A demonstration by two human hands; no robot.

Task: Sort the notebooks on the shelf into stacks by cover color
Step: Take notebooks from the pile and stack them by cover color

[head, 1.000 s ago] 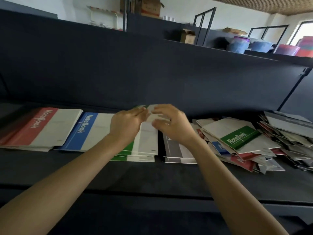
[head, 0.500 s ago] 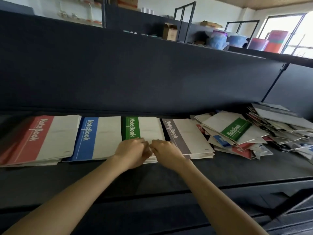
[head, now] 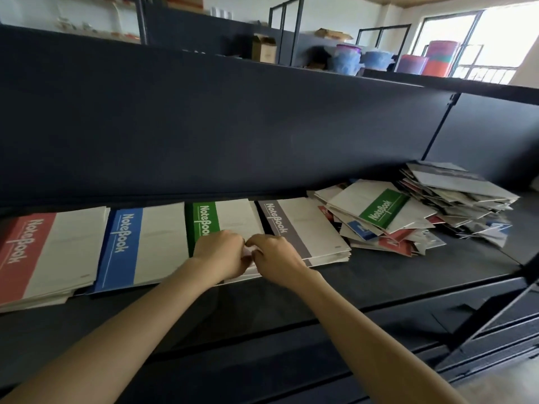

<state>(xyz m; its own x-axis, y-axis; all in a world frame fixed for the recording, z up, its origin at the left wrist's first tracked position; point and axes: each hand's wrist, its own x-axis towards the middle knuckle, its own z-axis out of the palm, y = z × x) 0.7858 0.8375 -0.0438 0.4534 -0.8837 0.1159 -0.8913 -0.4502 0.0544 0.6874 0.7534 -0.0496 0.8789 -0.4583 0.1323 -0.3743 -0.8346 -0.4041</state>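
Four sorted stacks lie in a row on the dark shelf [head: 379, 277]: a red stack [head: 38, 258], a blue stack [head: 140, 243], a green stack [head: 233, 217] and a grey stack [head: 306, 225]. My left hand [head: 220, 253] and my right hand [head: 277, 258] meet at the near edge of the green stack. The curled fingers of both pinch the front edge of its top notebook, which lies flat. To the right sits a loose heap of mixed notebooks [head: 385, 212] with a green one on top.
A second messy pile of notebooks [head: 458, 193] lies at the far right by the shelf's upright. The dark back panel [head: 233, 126] rises close behind the stacks. Boxes and plastic tubs stand on the shelf top above.
Both hands have come back from the far part of the green stack to its near edge. The green notebook they held now lies flat on that stack.
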